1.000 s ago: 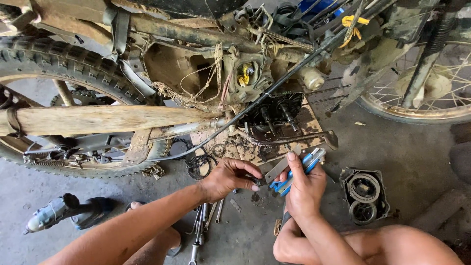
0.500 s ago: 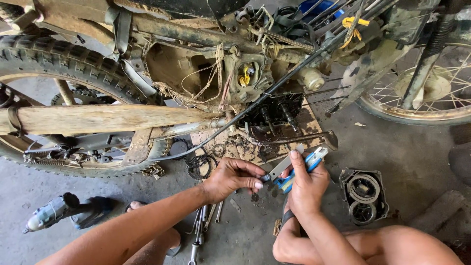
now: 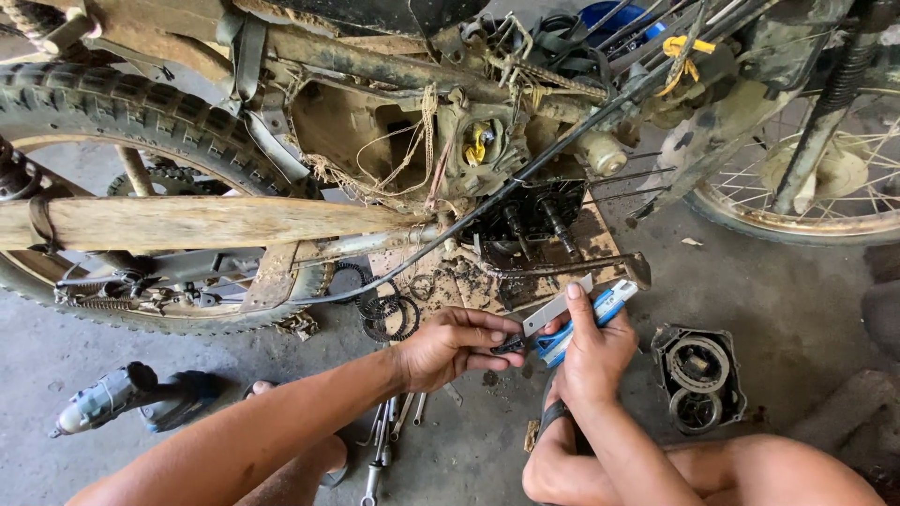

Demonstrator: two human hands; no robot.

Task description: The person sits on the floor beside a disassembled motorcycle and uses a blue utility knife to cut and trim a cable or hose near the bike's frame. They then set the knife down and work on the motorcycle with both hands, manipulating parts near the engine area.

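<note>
Below the motorcycle engine point(image 3: 525, 215), right hand point(image 3: 591, 351) clamped on blue utility knife point(image 3: 572, 323), left hand point(image 3: 450, 347) pinching small dark part point(image 3: 509, 345)

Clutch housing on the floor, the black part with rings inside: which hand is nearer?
Right. The right hand, gripping a blue-handled knife, is just left of the clutch housing; the left hand sits farther left, beyond it.

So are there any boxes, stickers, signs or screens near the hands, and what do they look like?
No packages, labels, signs or screens show anywhere.
The closest thing is a piece of brown cardboard, lying flat and oil-stained on the floor under the motorcycle, with greasy parts on it.
The right hand holds a utility knife with a blue and white handle; any marking on it is too small to tell.
</note>
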